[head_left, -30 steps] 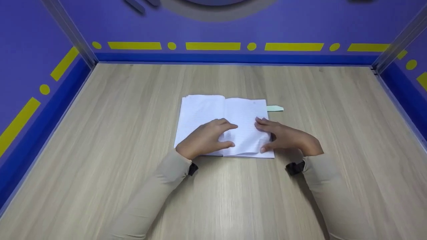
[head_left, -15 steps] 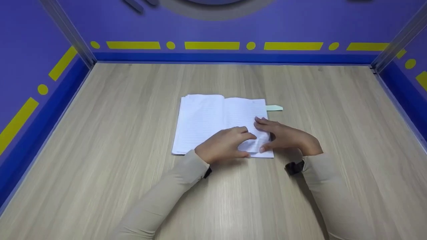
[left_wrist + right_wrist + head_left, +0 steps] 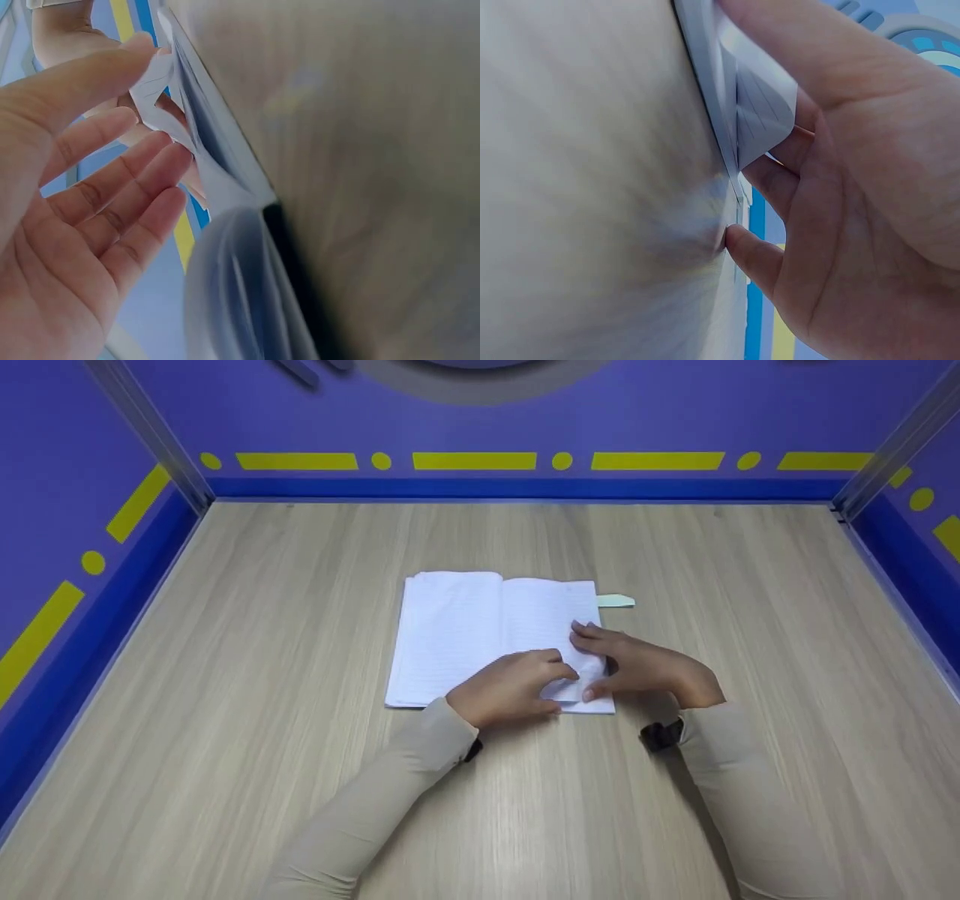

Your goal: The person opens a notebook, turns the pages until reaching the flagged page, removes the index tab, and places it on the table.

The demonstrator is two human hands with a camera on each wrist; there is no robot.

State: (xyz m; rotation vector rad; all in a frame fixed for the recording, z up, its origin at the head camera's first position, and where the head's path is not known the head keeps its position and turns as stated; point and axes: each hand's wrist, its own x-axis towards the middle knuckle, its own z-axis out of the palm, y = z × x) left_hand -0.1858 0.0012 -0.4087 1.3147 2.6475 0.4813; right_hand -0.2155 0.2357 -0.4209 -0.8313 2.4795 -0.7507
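One open notebook [image 3: 446, 637] on the table [image 3: 247, 675]; left hand [image 3: 510, 688], loosely spread, now shifted rightward across it; right hand [image 3: 637, 661], thumb and fingers apart, at the buckled right page [image 3: 551, 611], so both apparently work that page.

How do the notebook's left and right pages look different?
The right page buckles up at its lower outer part; the left page looks smoother in the head view. The right hand is over the right page only; the left hand overlaps the left page too. A green tab sticks out beside the right page; none shows beside the left page. Both are white and lined.
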